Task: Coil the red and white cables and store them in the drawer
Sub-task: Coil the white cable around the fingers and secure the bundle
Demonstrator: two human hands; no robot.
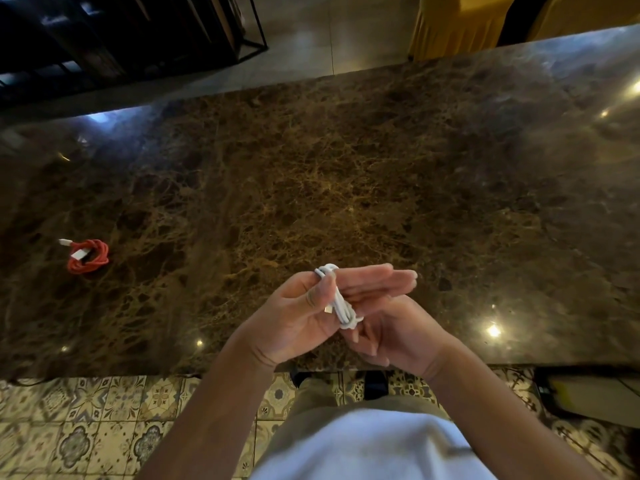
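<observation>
White cable (340, 303), wound into a tight bundle with one plug end showing, sits above the near table (346, 168) edge, pinched by the left hand (298, 317) between thumb and fingers. Right hand (384, 306) lies against it, upper fingers straight and together, lower ones curled beneath. Red cable (89, 255) (already coiled) rests far left on the marble.

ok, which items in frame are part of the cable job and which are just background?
Part of the job:
white cable, bundled, held in the left hand with the right hand against it
red cable, coiled on the marble counter

Background:
black metal rack
yellow draped furniture
patterned tile floor

No drawer in view.
</observation>
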